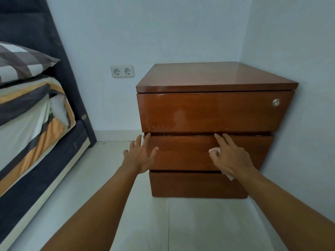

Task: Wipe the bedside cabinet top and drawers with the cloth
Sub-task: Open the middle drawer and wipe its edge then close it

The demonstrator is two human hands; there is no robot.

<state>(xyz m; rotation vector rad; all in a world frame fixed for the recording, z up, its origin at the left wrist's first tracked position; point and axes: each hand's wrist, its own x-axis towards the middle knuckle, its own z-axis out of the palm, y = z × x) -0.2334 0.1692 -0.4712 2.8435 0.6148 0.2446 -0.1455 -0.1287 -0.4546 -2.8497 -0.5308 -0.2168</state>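
The bed point(27, 124), at 9 o'clock, is cut off by the left edge, and the oval badge point(84, 116) on its dark frame is too small to read; the wooden cabinet point(215, 75) stands in the corner at 1 o'clock. At its middle drawer point(184, 153) the left hand point(140, 155) is wide, fingers point(147, 137) spread, near the upper left corner. The right hand point(229, 156), at 3 o'clock from it, holds the pink cloth point(214, 150) at the drawer front, and the palm hides most of the cloth.
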